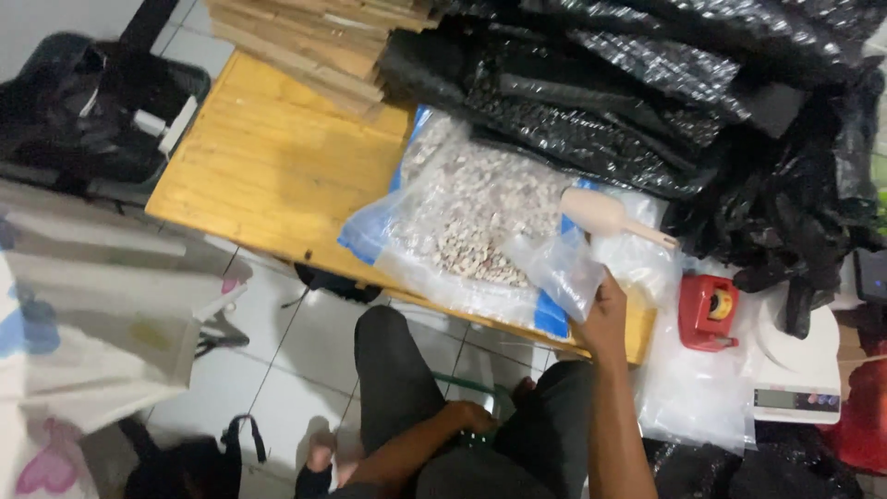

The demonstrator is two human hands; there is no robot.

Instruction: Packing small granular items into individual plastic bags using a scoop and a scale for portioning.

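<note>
My right hand point(605, 314) is raised at the wooden table's point(268, 166) front edge and pinches a small clear plastic bag point(554, 268). Just beyond it lies a large clear bag of speckled white and brown beans point(471, 208), spread open on the table. A beige plastic scoop point(605, 214) rests on the bean bag's right side. My left hand point(473, 420) hangs low between my knees, next to a green rim point(467, 383); its fingers are blurred and partly hidden. I am seated, in dark trousers.
A heap of black plastic bags point(647, 83) covers the table's far right. Wooden slats point(314, 42) are stacked at the back. A red tape dispenser point(707, 310) and a white digital scale point(796, 374) sit right. A black bag point(83, 102) and pale cloth point(92, 314) lie left.
</note>
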